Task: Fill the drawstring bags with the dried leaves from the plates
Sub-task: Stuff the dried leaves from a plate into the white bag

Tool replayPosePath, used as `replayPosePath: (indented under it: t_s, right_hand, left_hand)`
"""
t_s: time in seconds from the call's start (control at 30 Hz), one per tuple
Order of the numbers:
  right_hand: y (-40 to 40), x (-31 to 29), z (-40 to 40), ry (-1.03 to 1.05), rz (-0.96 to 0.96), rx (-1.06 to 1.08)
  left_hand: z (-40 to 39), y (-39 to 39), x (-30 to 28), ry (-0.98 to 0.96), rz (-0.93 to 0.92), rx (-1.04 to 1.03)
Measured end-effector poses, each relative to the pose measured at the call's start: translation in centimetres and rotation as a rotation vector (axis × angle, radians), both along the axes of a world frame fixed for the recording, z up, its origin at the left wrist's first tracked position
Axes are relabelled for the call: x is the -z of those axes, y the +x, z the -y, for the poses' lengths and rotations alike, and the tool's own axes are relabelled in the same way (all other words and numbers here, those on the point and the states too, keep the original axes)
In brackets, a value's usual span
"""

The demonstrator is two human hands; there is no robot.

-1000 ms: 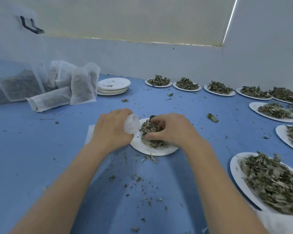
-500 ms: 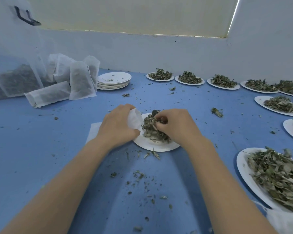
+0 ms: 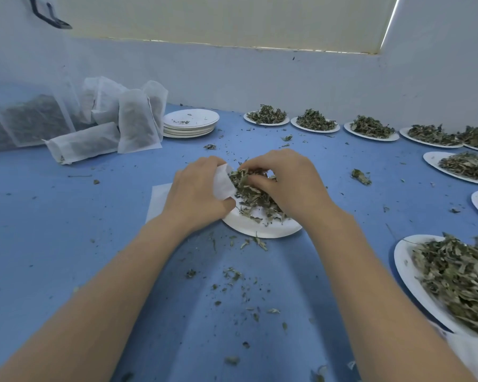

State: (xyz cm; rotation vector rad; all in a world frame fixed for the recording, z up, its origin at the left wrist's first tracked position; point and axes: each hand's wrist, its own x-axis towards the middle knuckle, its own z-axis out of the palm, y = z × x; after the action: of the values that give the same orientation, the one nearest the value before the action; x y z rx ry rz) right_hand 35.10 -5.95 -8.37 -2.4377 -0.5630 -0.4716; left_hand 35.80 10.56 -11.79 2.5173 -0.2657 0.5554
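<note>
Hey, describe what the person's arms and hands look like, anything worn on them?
Both forearms are bare up to the bottom edge of the picture, with no sleeve showing. The left hand and the right hand wear no gloves. No watch, bracelet or ring can be seen on the parts that show.

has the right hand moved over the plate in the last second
Yes. The right hand has shifted left across the plate, toward the bag mouth.

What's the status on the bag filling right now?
Left hand grips bag mouth. Right hand pinches leaves over plate. Nothing blocking.
</note>
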Motion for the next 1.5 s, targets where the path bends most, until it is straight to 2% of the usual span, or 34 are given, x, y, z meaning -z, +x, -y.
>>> replayPosePath:
  t_s: [0.13, 0.3, 0.47, 0.57, 0.67, 0.8, 1.0, 1.17, 1.37, 1.5]
  right_hand:
    - [-0.1, 0.3, -0.6, 0.019, -0.02, -0.019]
    - [-0.4, 0.5, -1.0, 0.18, -0.085, -0.041]
    - [-0.6, 0.3, -1.0, 0.219, -0.327, -0.16]
    - [-0.7, -0.1, -0.4, 0.338, -0.446, -0.186]
    - [-0.9, -0.2, 0.2, 0.414, -0.388, -0.231]
    - [-0.8, 0.1, 0.5, 0.337, -0.302, -0.176]
    - [-0.4, 0.4, 0.4, 0.352, -0.384, -0.125]
    - [-0.2, 0.0, 0.5, 0.47, -0.282, -0.046]
    - [-0.3, -0.5, 0.3, 0.513, -0.175, 0.003]
    - [-0.4, -0.3, -0.1, 0.533, -0.174, -0.024]
  left_hand:
    - [0.3, -0.2, 0.0, 0.06, 0.067, 0.029]
    - [0.6, -0.2, 0.0, 0.13, 0.122, 0.046]
    - [0.9, -0.1, 0.2, 0.111, 0.123, 0.039]
    - [0.8, 0.0, 0.1, 0.048, 0.104, 0.022]
    - [0.8, 0.0, -0.1, -0.094, 0.093, 0.034]
    - [0.8, 0.0, -0.1, -0.215, 0.081, 0.048]
    - [0.8, -0.1, 0.0, -0.278, 0.095, 0.069]
    - [0.6, -0.2, -0.1, -0.18, 0.108, 0.076]
    - [0.5, 0.0, 0.1, 0.118, 0.166, 0.082]
    - [0.7, 0.0, 0.3, 0.117, 0.177, 0.068]
